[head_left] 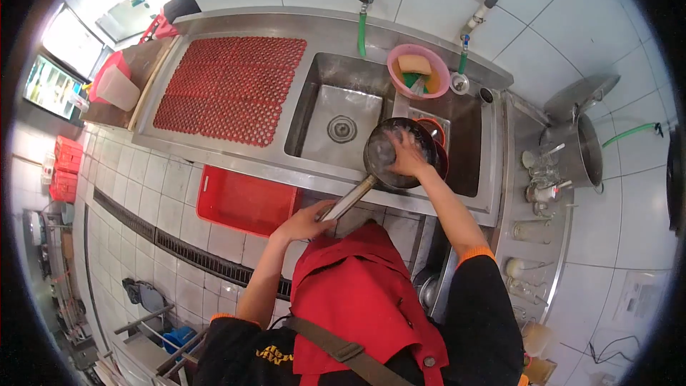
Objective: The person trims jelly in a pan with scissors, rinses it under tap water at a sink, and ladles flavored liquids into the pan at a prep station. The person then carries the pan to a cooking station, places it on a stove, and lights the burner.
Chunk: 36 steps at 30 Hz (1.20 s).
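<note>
A dark frying pan (382, 144) is tilted over the front edge of the sink's divider. My left hand (306, 221) is closed around its long metal handle (349, 199). Inside the pan, my right hand (404, 153) lies on the cooking surface with its fingers spread. A pale, blurry patch shows around the fingers; whether it is suds or a thin scrubber under the palm I cannot make out. Behind the pan, the right sink basin (468, 139) holds reddish round containers (431, 127), partly hidden by the pan.
The left basin (343, 111) has a drain. A pink bowl (437, 57) with a sponge (414, 64) stands at the back. Red mats (229, 86) cover the left counter. Below sits a red crate (243, 200). At right are a big pot (582, 150) and several glasses (532, 231).
</note>
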Each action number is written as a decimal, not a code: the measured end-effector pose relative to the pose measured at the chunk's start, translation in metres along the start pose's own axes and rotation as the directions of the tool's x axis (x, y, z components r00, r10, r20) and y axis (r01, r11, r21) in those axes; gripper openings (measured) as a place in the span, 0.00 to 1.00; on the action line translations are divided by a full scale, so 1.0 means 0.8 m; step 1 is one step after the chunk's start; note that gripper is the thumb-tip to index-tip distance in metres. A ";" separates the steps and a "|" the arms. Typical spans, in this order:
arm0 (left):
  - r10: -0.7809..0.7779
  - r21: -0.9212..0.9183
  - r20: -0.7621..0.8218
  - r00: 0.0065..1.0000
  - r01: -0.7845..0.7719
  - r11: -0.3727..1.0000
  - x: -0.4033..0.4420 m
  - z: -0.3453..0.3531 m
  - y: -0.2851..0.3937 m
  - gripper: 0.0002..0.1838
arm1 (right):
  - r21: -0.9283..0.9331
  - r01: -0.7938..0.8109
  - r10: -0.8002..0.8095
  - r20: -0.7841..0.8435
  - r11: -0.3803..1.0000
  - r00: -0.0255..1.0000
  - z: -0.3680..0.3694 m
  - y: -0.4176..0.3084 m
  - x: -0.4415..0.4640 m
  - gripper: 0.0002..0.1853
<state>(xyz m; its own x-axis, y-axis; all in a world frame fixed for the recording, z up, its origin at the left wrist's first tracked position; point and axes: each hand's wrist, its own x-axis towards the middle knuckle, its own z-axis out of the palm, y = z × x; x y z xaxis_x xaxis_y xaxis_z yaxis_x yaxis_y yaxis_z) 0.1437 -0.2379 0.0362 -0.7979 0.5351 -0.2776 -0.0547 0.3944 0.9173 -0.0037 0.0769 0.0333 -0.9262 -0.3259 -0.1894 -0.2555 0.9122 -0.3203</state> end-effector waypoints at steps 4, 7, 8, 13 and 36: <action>-0.236 -0.066 -0.065 0.970 0.231 0.971 -0.037 0.018 0.047 0.34 | -0.130 0.140 -0.146 -0.033 0.982 0.989 0.020 -0.009 0.027 0.44; -0.161 0.029 -0.289 0.944 0.177 0.984 -0.042 0.045 0.039 0.35 | -0.072 0.261 -0.267 -0.076 0.963 0.961 0.127 0.047 0.079 0.37; -0.136 0.102 -0.368 0.920 0.186 0.977 -0.040 0.049 0.037 0.34 | 0.047 0.299 -0.291 -0.122 0.953 0.949 0.152 0.061 0.096 0.32; -0.168 0.095 -0.503 0.848 0.248 0.964 -0.039 0.066 0.045 0.29 | -0.312 0.507 -0.445 0.249 0.804 0.860 0.076 0.009 0.055 0.16; -0.356 0.246 -0.386 0.851 0.467 0.849 0.314 0.104 0.055 0.24 | 0.218 -0.012 -0.108 0.526 0.976 0.844 0.053 0.093 0.065 0.23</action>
<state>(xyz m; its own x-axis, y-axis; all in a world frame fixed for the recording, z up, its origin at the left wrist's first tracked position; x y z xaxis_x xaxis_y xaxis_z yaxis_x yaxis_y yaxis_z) -0.0092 -0.0242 -0.0168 -0.8912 0.0264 -0.4529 -0.2717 0.7685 0.5793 -0.0591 0.1175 -0.0400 -0.6081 -0.5037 -0.6136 -0.1782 0.8398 -0.5128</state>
